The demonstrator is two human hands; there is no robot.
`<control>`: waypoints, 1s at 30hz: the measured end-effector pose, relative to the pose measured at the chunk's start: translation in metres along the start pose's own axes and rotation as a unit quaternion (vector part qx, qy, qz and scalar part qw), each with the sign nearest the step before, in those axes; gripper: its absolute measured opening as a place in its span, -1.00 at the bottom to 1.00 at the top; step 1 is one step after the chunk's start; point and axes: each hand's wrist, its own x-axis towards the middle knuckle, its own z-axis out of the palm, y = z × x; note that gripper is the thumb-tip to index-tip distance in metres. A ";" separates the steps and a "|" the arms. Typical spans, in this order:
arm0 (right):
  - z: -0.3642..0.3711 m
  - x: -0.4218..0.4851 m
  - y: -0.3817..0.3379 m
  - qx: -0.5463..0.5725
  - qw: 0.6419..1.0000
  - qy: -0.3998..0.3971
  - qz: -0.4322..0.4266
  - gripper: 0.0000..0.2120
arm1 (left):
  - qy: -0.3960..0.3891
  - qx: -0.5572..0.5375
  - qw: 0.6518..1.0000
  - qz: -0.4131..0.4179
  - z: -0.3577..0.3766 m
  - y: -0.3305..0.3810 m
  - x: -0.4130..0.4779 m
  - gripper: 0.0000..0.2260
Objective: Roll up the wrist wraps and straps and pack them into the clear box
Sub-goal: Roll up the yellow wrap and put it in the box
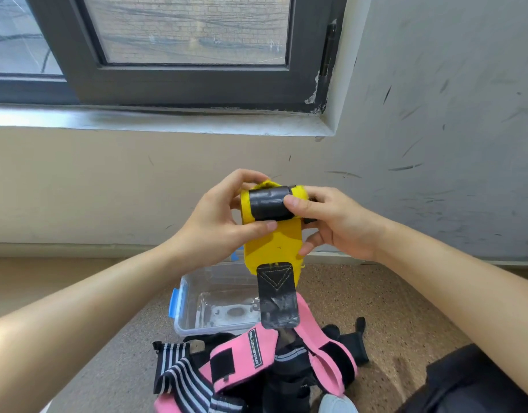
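DESK: Two bare hands meet in front of a scuffed wall (435,138). What do they hold?

PHOTOGRAPHER: Both grip the yellow wrist wrap (273,244). The left hand (221,217) curls round one end of the rolled top part, with its thumb laid across the yellow cloth just under the roll. The right hand (334,223) closes on the opposite end. Its thumb presses on the black patch (267,204) facing the camera, and its lower fingers bend behind the hanging length.

DESK: How do the arms lie?

PHOTOGRAPHER: Both forearms rise from the lower corners of the frame and converge, hands turned inward toward each other.

DESK: And the rest of the wrap?

PHOTOGRAPHER: The unrolled tail hangs straight down and ends in a black tab (277,296) stitched with a triangle. It dangles in front of the clear box (189,311), which sits open-topped on the speckled floor (391,308) with a blue latch (174,304) on its left side.

DESK: Anything nearer the person?

PHOTOGRAPHER: A heap lies against the box's near edge: a pink wrap (248,359), a black-and-white striped wrap (179,374) and dark straps (349,344).
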 end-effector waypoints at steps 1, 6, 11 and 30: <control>0.000 0.001 0.000 0.000 1.000 0.008 -0.010 -0.58 | -0.004 -0.009 1.000 -0.017 0.000 0.001 0.000 -0.49; -0.003 0.000 -0.001 0.004 0.999 0.009 -0.045 -0.59 | -0.058 -0.091 0.981 -0.161 -0.002 0.005 0.001 -0.48; -0.004 0.000 0.002 -0.038 0.996 0.025 -0.075 -0.51 | -0.058 -0.125 0.971 -0.195 -0.004 0.005 0.001 -0.56; -0.001 -0.002 -0.001 0.013 1.000 0.007 -0.023 -0.51 | 0.001 -0.097 0.993 -0.061 -0.003 0.002 -0.001 -0.52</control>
